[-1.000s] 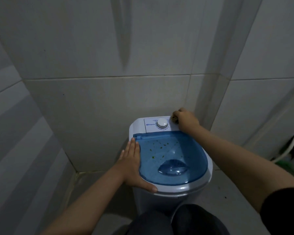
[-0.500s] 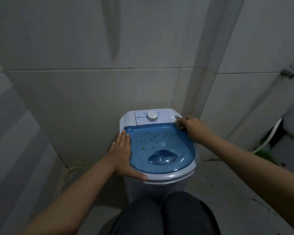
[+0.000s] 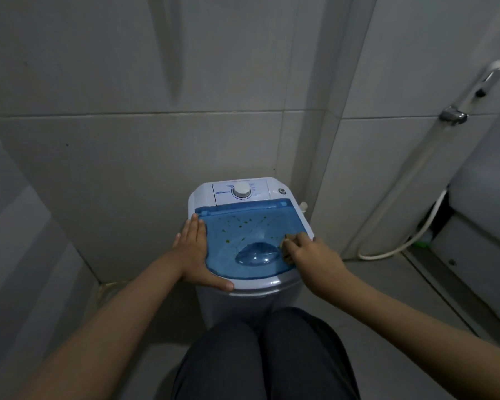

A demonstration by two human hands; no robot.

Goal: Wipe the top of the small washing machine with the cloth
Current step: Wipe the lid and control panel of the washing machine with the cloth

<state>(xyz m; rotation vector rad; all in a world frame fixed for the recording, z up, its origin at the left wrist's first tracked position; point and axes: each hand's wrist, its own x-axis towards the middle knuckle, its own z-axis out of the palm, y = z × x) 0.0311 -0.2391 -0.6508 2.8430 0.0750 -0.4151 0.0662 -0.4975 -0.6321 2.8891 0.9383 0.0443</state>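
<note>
A small white washing machine [image 3: 254, 287] stands against the tiled wall, with a clear blue lid [image 3: 243, 238] and a white control panel with a dial [image 3: 242, 190] at the back. Green specks dot the lid's middle. My left hand [image 3: 198, 249] lies flat on the lid's left edge, fingers together, thumb along the front rim. My right hand [image 3: 309, 254] is closed on a small brownish cloth [image 3: 287, 246] that presses on the lid's right front part; most of the cloth is hidden under the hand.
Tiled walls close in behind and to the left. A white hose [image 3: 399, 243] curls on the floor at the right, below a wall pipe with a metal clamp [image 3: 453, 114]. A large white appliance [image 3: 485, 203] stands at far right. My knees [image 3: 266, 353] are just before the machine.
My right hand with the cloth has slid from the back right corner by the control panel, along the lid's right edge, to its right front part. My left hand has stayed put.
</note>
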